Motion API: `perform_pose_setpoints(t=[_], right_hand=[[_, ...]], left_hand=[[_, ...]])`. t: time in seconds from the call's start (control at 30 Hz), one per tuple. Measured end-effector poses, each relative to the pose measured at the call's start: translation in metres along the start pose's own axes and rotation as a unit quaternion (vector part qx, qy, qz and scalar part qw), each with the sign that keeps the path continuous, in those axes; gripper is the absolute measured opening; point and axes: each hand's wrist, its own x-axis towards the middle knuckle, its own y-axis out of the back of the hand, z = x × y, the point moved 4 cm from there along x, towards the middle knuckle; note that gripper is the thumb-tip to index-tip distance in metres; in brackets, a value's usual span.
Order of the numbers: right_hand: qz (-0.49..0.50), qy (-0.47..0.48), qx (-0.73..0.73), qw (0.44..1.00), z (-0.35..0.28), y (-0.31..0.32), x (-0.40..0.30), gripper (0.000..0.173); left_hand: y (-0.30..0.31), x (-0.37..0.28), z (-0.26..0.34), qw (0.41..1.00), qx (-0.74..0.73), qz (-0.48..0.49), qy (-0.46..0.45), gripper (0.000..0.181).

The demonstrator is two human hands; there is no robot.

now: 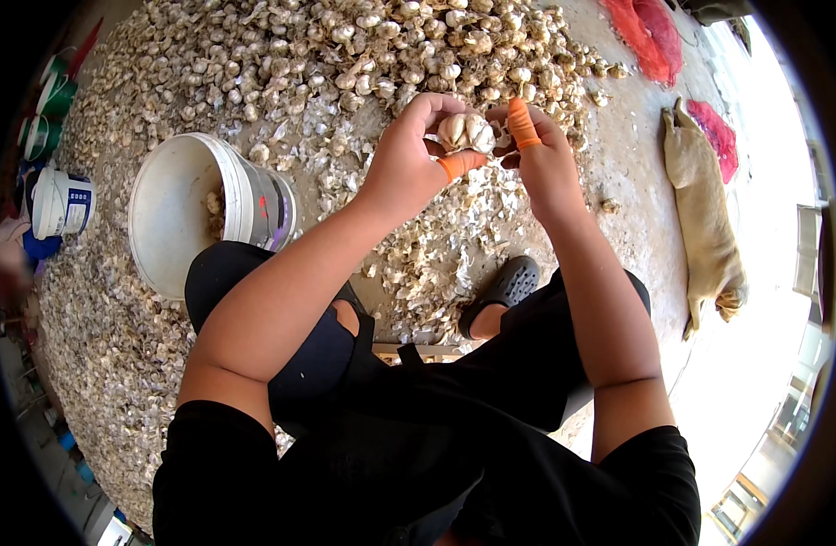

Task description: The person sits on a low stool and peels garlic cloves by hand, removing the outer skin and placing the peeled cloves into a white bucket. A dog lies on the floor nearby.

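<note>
A garlic bulb (466,132) with its cloves bulging is held in my left hand (408,160), between the thumb and the curled fingers. My right hand (549,160) is just to the right of the bulb, thumb raised and fingers bent towards it. Scraps of papery skin show by the right fingertips; whether they grip anything is hidden. Each thumb wears an orange rubber finger cot (522,124). Under the hands, loose garlic skins (452,239) litter the concrete floor.
A large heap of garlic bulbs (309,51) spreads ahead. Beside my left knee a white plastic bucket (176,205), tipped towards me, holds some garlic. A tan dog (701,205) lies at the right near red mesh bags (646,37). Smaller tubs (62,203) stand far left.
</note>
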Motion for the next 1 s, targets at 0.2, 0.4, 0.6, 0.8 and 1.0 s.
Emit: perform_pose_setpoints(t=[0.2, 0.4, 0.6, 0.8, 1.0], right_hand=[[-0.004, 0.171, -0.206, 0.963, -0.011, -0.003, -0.013, 0.03], [0.054, 0.067, -0.004, 0.996, 0.0, 0.008, -0.004, 0.028], [-0.013, 0.197, -0.254, 0.947, -0.017, -0.015, -0.031, 0.038], [-0.022, 0.034, -0.071, 0.997, 0.004, 0.003, -0.027, 0.023], [0.121, 0.09, -0.246, 0.957, 0.017, 0.014, -0.041, 0.053]], left_hand=[[0.004, -0.004, 0.002, 0.998, 0.066, 0.002, -0.009, 0.045], [0.002, -0.011, 0.011, 0.99, 0.128, 0.015, -0.056, 0.044], [0.004, -0.021, 0.014, 0.985, 0.145, 0.026, -0.088, 0.042], [0.003, -0.038, 0.019, 0.988, 0.134, 0.018, -0.071, 0.044], [0.028, -0.056, -0.005, 0.988, -0.025, 0.103, 0.113, 0.041]])
